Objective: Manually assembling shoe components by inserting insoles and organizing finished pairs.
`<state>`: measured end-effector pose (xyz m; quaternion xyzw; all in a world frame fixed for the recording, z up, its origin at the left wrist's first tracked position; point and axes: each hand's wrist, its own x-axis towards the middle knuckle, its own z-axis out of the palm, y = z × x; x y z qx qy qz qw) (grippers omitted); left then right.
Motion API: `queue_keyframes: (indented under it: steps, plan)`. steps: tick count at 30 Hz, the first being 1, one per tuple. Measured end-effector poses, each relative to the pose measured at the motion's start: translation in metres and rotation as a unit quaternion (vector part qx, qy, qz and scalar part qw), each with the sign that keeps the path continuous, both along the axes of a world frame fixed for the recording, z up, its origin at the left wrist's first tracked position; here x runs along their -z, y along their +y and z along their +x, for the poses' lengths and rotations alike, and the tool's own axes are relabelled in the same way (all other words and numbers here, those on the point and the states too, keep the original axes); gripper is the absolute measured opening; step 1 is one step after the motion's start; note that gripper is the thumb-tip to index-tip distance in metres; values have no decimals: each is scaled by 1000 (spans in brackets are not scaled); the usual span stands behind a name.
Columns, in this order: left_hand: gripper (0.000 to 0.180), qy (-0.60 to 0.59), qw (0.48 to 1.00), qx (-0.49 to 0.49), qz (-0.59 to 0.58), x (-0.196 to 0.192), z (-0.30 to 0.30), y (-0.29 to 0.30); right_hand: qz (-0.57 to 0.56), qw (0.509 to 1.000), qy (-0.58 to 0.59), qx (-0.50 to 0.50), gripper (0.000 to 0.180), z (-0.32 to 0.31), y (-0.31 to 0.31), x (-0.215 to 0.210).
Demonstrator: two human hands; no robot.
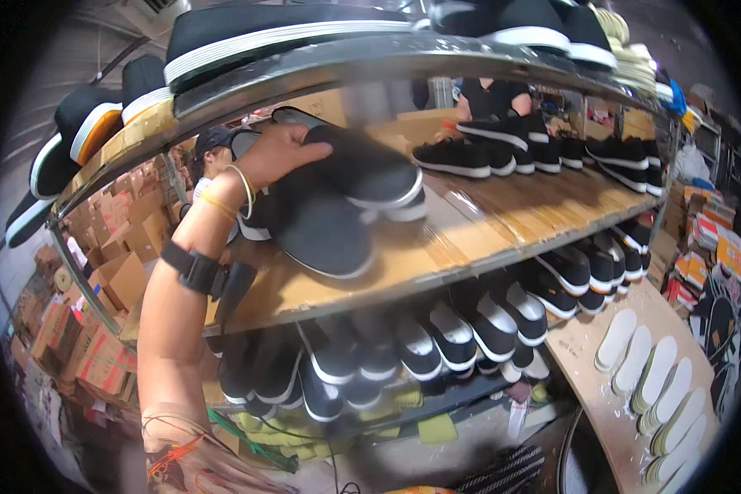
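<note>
My left hand reaches up from the lower left, with its thumb over a pair of black slip-on shoes. The fingers are closed behind the shoes and mostly hidden. One shoe overlaps the other, toes pointing right and down, and both are a little blurred. They are above the cardboard-covered middle shelf, near its left end. Whether they touch it I cannot tell. Just behind my hand, part of another dark shoe shows. A black strap and a pale bracelet circle my left wrist and forearm. My right hand is out of the picture.
Black shoes stand along the middle shelf's right half. More fill the top shelf and the lower rack. Pale insoles lie on a board at right. Cartons pile up at left. Two people are beyond the rack.
</note>
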<state>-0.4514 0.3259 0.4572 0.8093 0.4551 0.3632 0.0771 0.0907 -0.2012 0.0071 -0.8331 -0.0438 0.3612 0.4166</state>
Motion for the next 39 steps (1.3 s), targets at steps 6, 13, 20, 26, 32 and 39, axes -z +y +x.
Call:
queue_keyframes:
  steps: [6,13,20,26,32,39]
  plan:
    - [19,-235,919,259,-181,37,133,-109,-118,852,-326,-393,42,3,61,-37]
    - [15,-327,734,355,-478,218,331,-233,301,899,35,-316,92,-51,72,-97]
    - [14,-288,465,318,-774,359,418,-309,455,887,59,49,51,-16,26,-36]
    - [16,-123,524,295,-789,405,454,-292,469,851,225,75,35,36,19,19]
    - [38,193,840,507,10,389,437,-282,441,853,248,129,35,48,38,47]
    - [75,443,702,534,-162,381,397,-288,507,784,309,182,31,47,32,76]
